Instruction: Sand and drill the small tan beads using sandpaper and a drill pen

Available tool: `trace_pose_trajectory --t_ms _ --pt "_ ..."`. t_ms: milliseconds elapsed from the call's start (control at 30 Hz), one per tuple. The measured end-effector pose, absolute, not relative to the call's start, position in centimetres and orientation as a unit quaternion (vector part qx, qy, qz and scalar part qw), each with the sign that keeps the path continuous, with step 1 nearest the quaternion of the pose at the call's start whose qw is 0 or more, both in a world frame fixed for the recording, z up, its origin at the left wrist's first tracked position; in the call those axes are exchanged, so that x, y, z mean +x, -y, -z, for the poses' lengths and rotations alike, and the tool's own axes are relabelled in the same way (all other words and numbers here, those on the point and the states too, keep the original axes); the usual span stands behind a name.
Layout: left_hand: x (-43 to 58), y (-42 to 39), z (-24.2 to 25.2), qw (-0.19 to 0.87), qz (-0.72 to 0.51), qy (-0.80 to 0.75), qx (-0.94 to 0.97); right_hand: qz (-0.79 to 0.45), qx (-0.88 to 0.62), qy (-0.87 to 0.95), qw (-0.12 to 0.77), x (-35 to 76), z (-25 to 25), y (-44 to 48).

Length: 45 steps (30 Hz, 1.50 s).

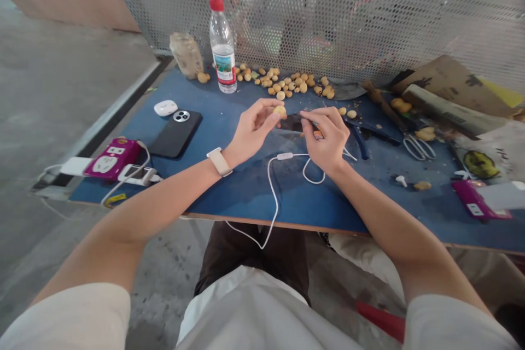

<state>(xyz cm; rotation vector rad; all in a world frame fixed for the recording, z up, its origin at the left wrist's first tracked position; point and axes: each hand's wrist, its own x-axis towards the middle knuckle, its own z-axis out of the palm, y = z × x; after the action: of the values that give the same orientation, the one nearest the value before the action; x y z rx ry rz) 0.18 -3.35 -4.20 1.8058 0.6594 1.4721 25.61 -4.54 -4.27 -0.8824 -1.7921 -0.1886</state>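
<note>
My left hand pinches a small pale yellow nut-like piece between thumb and fingertips above the blue table. My right hand is closed close beside it, fingers curled round a thin tool whose tip points at the piece; the tool is mostly hidden. A white watch band sits on my left wrist. Behind the hands lies a scatter of several similar yellow pieces.
A clear water bottle with a red cap and a jar stand at the back. A black phone, white earbud case, pink power strip, white cable, scissors and cardboard lie around. Perforated mesh backs the table.
</note>
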Motion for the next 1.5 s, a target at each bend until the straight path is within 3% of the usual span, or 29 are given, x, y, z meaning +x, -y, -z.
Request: trace_pose_trajectory --t_ms 300,633,767,967,1100,1300,1500 --pt "0.8 4.0 4.3 0.453 -0.513 -0.254 0.684 0.048 -0.399 0.728 0.555 24.9 3.9 5.5" --pt "0.8 3.7 5.4 0.462 -0.495 -0.253 0.691 0.035 -0.401 0.664 0.631 24.9 4.1 4.7" --pt "0.9 3.8 5.4 0.432 -0.499 -0.253 0.707 0.003 -0.404 0.646 0.647 25.2 4.9 4.1" --pt "0.6 3.9 5.0 0.313 -0.535 -0.324 0.715 -0.143 -0.385 0.642 0.647 24.8 6.4 2.6" --pt "0.3 3.8 5.0 0.254 -0.531 -0.354 0.727 -0.164 -0.431 0.651 0.603 26.0 7.1 1.3" --pt "0.5 4.3 5.0 0.267 -0.505 -0.337 0.748 -0.142 -0.482 0.71 0.493 28.9 7.7 -0.5" --pt "0.6 4.6 4.7 0.264 -0.487 -0.32 0.769 -0.215 -0.457 0.621 0.6 27.7 7.9 -0.5"
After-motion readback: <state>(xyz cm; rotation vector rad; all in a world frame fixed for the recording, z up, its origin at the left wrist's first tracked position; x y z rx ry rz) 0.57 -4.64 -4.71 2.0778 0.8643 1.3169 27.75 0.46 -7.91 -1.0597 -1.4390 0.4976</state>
